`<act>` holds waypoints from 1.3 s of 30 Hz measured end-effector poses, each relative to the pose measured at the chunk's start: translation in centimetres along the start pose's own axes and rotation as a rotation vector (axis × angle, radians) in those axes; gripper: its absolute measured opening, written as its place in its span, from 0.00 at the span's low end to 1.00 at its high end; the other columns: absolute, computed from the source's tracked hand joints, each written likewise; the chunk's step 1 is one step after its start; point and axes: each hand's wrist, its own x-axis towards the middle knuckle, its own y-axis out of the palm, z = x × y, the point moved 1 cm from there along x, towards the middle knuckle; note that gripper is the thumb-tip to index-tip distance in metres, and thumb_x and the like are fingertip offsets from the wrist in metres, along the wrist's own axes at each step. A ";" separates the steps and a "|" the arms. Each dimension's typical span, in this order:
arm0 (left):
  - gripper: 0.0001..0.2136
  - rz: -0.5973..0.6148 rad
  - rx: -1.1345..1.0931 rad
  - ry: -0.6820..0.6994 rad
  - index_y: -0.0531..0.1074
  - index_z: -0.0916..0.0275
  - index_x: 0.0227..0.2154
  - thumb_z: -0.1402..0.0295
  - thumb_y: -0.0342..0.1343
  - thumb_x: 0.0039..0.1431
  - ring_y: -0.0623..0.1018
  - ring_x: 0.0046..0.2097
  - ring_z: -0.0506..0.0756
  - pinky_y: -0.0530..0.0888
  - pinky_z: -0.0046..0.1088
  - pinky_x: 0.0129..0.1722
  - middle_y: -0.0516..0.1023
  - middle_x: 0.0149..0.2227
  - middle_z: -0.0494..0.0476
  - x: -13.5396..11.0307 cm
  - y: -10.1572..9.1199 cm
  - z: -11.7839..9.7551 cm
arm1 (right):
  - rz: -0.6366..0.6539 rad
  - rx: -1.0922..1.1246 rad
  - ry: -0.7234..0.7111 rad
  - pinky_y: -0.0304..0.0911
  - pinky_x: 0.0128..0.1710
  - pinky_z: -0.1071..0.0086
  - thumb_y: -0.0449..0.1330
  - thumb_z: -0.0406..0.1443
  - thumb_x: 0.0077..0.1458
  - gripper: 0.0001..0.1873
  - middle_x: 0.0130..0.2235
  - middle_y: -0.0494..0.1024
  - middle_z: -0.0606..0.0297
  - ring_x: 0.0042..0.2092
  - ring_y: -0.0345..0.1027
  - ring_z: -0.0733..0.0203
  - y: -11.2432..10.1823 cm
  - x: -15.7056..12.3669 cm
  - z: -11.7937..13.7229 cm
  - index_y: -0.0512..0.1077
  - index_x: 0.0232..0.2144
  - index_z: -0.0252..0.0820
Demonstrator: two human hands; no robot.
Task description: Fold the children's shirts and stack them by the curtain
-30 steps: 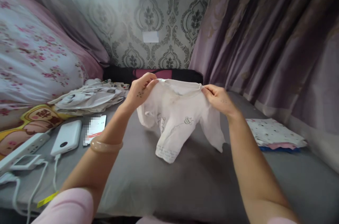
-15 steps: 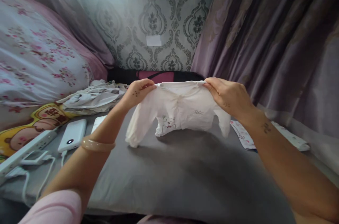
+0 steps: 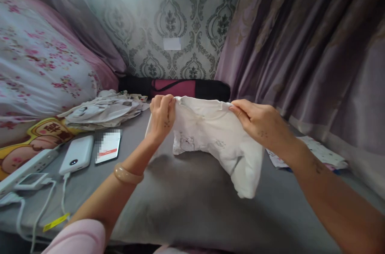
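You hold the shirt [image 3: 207, 123] by its neckline, in front of the roll [image 3: 174, 85] and over the bed [image 3: 186, 214]. Your left hand [image 3: 162, 113] is closed on one end of the collar edge, fingers curled over the cloth; your right hand [image 3: 257, 119] pinches the other end between thumb and fingers. The edge runs nearly straight between them — the grip is narrow on both sides, with cloth in each. The front faces you, with a small bear print and a second, fainter print beside it. One sleeve hangs below your right hand; the other is mostly hidden behind your left hand and wrist. Whether the hanging cuff touches the bed, you cannot tell from here.

Left of the roll, and a little nearer you, lies a loose pile [image 3: 105, 111] of pale clothes, with a yellow cushion [image 3: 45, 132] just beside it. Farther forward on that same side of the roll are the phone [image 3: 111, 144], the power bank [image 3: 77, 154] with a cable plugged in, and the power strip [image 3: 27, 170]. Right of the roll and nearer you — partly behind your right forearm — sits a folded stack [image 3: 326, 152] of printed cloth.
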 end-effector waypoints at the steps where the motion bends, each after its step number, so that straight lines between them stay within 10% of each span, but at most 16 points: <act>1: 0.07 0.055 0.002 0.050 0.70 0.59 0.36 0.65 0.48 0.64 0.68 0.43 0.56 0.63 0.37 0.48 0.71 0.37 0.57 0.9 -0.5 0.0 | 0.010 0.026 0.021 0.60 0.32 0.65 0.48 0.49 0.64 0.19 0.36 0.80 0.61 0.37 0.73 0.52 0.1 0.3 -1.2 0.75 0.43 0.49; 6: 0.08 0.406 -0.241 0.073 0.73 0.61 0.32 0.63 0.53 0.60 0.70 0.34 0.52 0.67 0.29 0.35 0.71 0.30 0.53 6.3 -2.8 -1.9 | 0.127 0.298 0.060 0.61 0.31 0.67 0.53 0.51 0.60 0.20 0.34 0.80 0.64 0.35 0.72 0.56 -0.2 2.5 -5.7 0.77 0.38 0.46; 11: 0.08 0.122 -0.282 0.159 0.73 0.62 0.34 0.63 0.54 0.60 0.71 0.37 0.51 0.67 0.27 0.37 0.72 0.33 0.52 9.1 -3.9 -4.4 | -0.284 0.388 0.093 0.62 0.31 0.69 0.53 0.50 0.61 0.21 0.37 0.79 0.63 0.35 0.70 0.59 -1.2 3.5 -5.4 0.75 0.43 0.44; 15: 0.06 0.363 -0.225 0.206 0.72 0.62 0.27 0.67 0.56 0.56 0.71 0.34 0.51 0.67 0.28 0.37 0.71 0.27 0.50 9.0 -2.0 -3.5 | -0.052 0.241 0.009 0.63 0.37 0.65 0.52 0.50 0.61 0.19 0.38 0.80 0.64 0.39 0.72 0.54 0.6 3.9 -5.2 0.76 0.41 0.48; 39: 0.10 0.328 -0.567 -0.249 0.76 0.63 0.27 0.61 0.61 0.49 0.70 0.27 0.49 0.65 0.23 0.24 0.74 0.25 0.52 8.0 2.3 0.6 | -0.084 0.360 0.146 0.62 0.32 0.66 0.57 0.56 0.54 0.24 0.33 0.80 0.62 0.37 0.72 0.53 4.6 6.6 -7.8 0.78 0.38 0.45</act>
